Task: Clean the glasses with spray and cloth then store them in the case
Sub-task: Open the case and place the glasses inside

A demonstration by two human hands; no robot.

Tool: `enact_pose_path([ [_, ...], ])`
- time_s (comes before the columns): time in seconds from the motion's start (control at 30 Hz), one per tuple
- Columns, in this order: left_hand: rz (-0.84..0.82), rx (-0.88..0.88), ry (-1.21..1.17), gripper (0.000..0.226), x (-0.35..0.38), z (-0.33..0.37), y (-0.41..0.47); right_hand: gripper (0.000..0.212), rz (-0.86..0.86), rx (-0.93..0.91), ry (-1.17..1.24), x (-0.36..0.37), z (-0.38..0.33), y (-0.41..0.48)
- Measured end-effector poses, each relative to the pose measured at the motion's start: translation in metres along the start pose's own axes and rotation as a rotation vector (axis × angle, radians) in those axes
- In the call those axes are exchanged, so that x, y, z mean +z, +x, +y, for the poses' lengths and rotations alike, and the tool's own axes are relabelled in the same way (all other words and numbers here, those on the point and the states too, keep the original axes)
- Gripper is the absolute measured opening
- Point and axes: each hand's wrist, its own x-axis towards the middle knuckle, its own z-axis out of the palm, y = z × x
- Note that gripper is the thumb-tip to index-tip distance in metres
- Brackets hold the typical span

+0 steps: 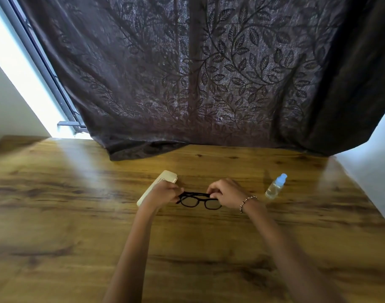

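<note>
Black-framed glasses (197, 199) are held just above the wooden table (77, 215), lenses toward me. My left hand (164, 193) pinches the left end of the frame. My right hand (227, 193), with a beaded bracelet on its wrist, pinches the right end near the hinge. A cream glasses case (166, 177) lies behind my left hand, partly hidden by it; whether it stands open is unclear. A small clear spray bottle with a pale blue cap (275, 186) stands to the right of my right hand. No cloth is visible.
A dark curtain with a leaf pattern (209, 73) hangs at the table's far edge, its hem resting on the wood. A bright window (23, 68) is at the left, a white wall (373, 171) at the right.
</note>
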Motion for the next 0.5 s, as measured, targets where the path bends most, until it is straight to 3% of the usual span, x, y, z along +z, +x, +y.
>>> enact_pose_path([
  [0.07, 0.133, 0.069, 0.097, 0.025, -0.002, -0.006, -0.004, 0.013, -0.008, 0.002, 0.011, 0.004, 0.0, 0.003],
  [0.13, 0.382, 0.176, 0.266, 0.033, -0.004, -0.012, -0.007, 0.013, -0.015, 0.005, 0.02, 0.007, -0.001, 0.006],
  [0.2, 0.534, 0.214, 0.42, 0.054, -0.008, -0.022, -0.009, 0.013, -0.023, 0.001, 0.007, 0.009, -0.003, 0.008],
  [0.27, 0.51, 0.117, 0.513, 0.081, -0.014, -0.033, -0.009, 0.013, -0.048, -0.002, -0.025, 0.009, -0.007, 0.01],
  [0.33, 0.421, 0.013, 0.552, 0.093, -0.019, -0.044, -0.008, 0.014, -0.073, -0.019, -0.081, 0.009, -0.014, 0.013],
  [0.5, 0.357, -0.002, 0.512, 0.079, -0.027, -0.049, -0.006, 0.027, -0.124, -0.117, -0.193, 0.011, -0.03, 0.021],
])
